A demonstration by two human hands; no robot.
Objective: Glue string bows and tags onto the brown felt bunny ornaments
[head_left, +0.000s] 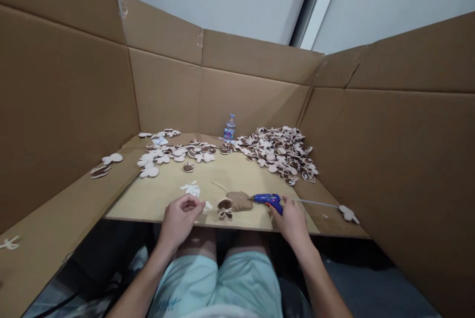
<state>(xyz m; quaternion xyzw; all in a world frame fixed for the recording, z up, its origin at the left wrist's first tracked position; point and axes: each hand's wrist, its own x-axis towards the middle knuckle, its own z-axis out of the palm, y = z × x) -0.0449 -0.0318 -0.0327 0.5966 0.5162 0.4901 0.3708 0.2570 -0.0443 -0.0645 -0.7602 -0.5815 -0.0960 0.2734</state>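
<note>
My right hand (291, 219) is closed around the handle end of a blue glue gun (266, 199). The gun's nozzle points left and rests at a brown, paper-like pad (240, 201). Left of that pad sits a small brown felt piece with a cream bow (224, 208). My left hand (182, 216) has thumb and fingers pinched together; what they hold, if anything, is too small to make out. Close to its fingertips shows a white scrap (208, 205). Just beyond this hand lies a little heap of white paper-like pieces (192, 189).
A large pile of brown and white felt pieces (280, 152) covers the back right. More lie at the back left (178, 152). A plastic bottle (229, 127) stands by the back wall. Cardboard walls (256, 95) surround the board (148, 204). A glue stick (319, 203) extends right behind my right hand.
</note>
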